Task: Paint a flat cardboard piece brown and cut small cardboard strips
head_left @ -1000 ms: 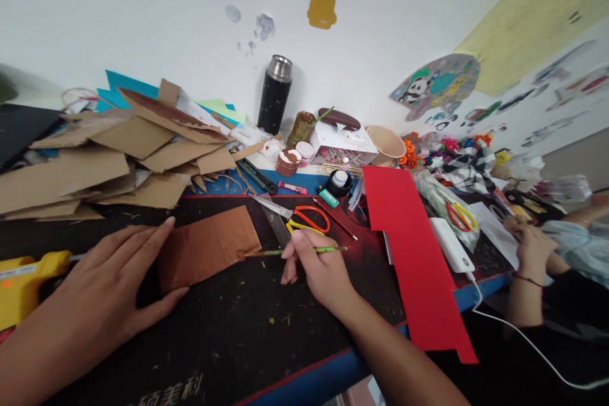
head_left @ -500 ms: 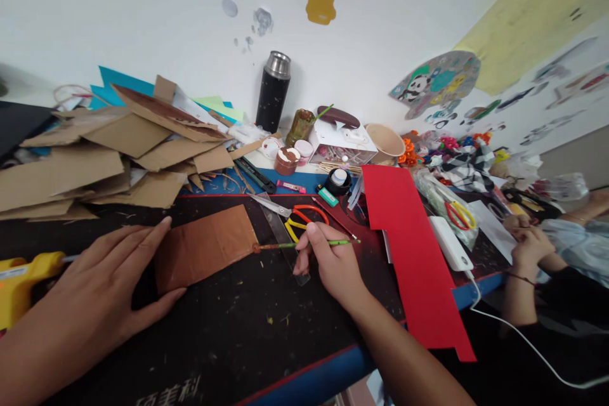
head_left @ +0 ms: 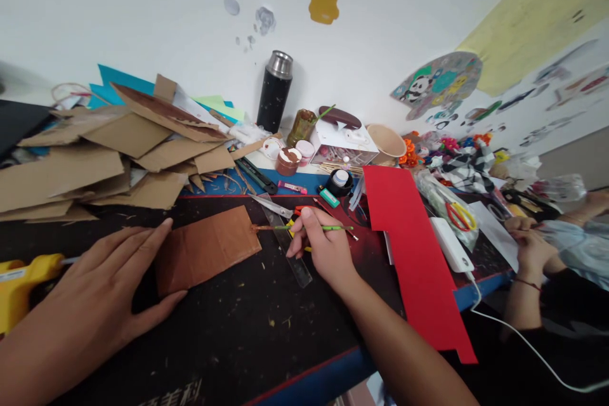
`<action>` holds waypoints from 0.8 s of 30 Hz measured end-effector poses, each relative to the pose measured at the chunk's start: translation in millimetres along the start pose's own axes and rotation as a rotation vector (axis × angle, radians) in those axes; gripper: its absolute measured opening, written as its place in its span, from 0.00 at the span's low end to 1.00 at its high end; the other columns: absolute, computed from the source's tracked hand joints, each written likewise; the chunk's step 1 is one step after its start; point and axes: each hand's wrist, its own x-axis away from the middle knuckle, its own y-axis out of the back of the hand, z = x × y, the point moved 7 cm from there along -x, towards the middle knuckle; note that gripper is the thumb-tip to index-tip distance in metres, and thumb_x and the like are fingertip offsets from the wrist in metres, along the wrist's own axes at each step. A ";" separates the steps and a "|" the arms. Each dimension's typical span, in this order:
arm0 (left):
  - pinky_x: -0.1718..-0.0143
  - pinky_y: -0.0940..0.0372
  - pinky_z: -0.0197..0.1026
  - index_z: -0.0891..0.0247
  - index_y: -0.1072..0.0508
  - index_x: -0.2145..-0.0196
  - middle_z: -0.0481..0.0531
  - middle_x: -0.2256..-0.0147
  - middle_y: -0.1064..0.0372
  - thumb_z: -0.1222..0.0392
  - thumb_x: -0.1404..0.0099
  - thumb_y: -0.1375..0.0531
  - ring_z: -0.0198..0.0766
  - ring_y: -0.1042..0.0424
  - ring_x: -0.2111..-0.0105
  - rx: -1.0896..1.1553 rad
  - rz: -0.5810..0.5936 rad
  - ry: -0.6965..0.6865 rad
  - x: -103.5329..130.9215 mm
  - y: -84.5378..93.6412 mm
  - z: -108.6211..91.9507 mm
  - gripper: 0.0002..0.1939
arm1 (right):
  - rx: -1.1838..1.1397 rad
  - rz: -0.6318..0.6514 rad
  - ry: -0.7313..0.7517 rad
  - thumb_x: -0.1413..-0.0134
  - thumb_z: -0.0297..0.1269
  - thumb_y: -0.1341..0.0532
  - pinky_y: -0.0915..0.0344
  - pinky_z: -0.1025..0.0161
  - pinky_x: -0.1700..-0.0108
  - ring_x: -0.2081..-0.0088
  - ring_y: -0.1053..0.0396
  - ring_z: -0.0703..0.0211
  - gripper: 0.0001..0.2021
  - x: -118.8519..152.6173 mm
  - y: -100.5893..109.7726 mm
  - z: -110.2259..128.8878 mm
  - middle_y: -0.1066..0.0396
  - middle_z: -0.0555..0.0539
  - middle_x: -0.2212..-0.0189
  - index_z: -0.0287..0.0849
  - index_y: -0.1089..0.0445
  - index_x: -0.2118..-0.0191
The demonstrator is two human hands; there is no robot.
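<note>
Right hand [head_left: 326,247] partly hides scissors [head_left: 278,207]; glue gun [head_left: 35,276] cropped.

Prob. craft rm: cardboard scraps [head_left: 90,168], 2 prs scissors [head_left: 273,205], paintbrush [head_left: 276,228].

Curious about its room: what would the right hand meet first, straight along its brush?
Likely the brown card, where the brush points; ruler and scissors seem lower, but depth is unclear.

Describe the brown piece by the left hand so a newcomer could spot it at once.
On the black tabletop, look between the left hand and right hand. The brown piece lies there, roughly rectangular, with the tip of a brush at its right end. Its reddish-brown surface sets it apart from the mostly tan cardboard heap beyond.
</note>
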 end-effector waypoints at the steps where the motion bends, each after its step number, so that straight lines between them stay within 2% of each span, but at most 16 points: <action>1: 0.33 0.34 0.73 0.60 0.61 0.15 0.71 0.36 0.26 0.27 0.23 0.51 0.73 0.27 0.35 -0.002 0.003 0.004 0.3 -0.6 0.6 0.53 | -0.002 0.003 0.001 0.28 0.70 0.38 0.31 0.67 0.77 0.80 0.24 0.59 0.31 -2.0 -1.5 -0.2 0.27 0.51 0.83 0.44 0.26 0.66; 8: 0.35 0.33 0.73 0.65 0.59 0.15 0.75 0.38 0.26 0.28 0.23 0.50 0.75 0.27 0.37 -0.012 -0.009 -0.022 -0.3 1.1 -1.2 0.54 | 0.008 0.010 0.012 0.28 0.71 0.38 0.32 0.67 0.77 0.80 0.25 0.59 0.32 4.0 0.3 0.0 0.27 0.52 0.83 0.44 0.26 0.67; 13: 0.33 0.34 0.71 0.62 0.61 0.15 0.72 0.37 0.26 0.29 0.23 0.49 0.74 0.28 0.36 0.006 -0.008 -0.005 -0.9 1.3 -0.9 0.54 | 0.012 0.007 -0.007 0.27 0.69 0.38 0.31 0.67 0.76 0.81 0.26 0.60 0.31 20.6 10.1 1.4 0.27 0.52 0.83 0.44 0.25 0.67; 19: 0.35 0.34 0.71 0.67 0.59 0.16 0.75 0.39 0.27 0.28 0.22 0.51 0.74 0.27 0.38 -0.013 -0.017 -0.045 -3.1 2.9 -4.5 0.53 | 0.039 0.032 -0.005 0.27 0.70 0.38 0.31 0.66 0.76 0.80 0.25 0.59 0.31 32.8 14.3 4.0 0.27 0.52 0.83 0.44 0.26 0.67; 24: 0.38 0.32 0.69 0.66 0.59 0.15 0.73 0.40 0.27 0.29 0.21 0.52 0.72 0.27 0.40 -0.021 -0.057 -0.063 -5.7 7.6 -7.2 0.52 | 0.038 0.050 -0.021 0.27 0.70 0.38 0.30 0.66 0.75 0.80 0.25 0.59 0.31 36.2 14.0 4.6 0.27 0.52 0.83 0.44 0.25 0.67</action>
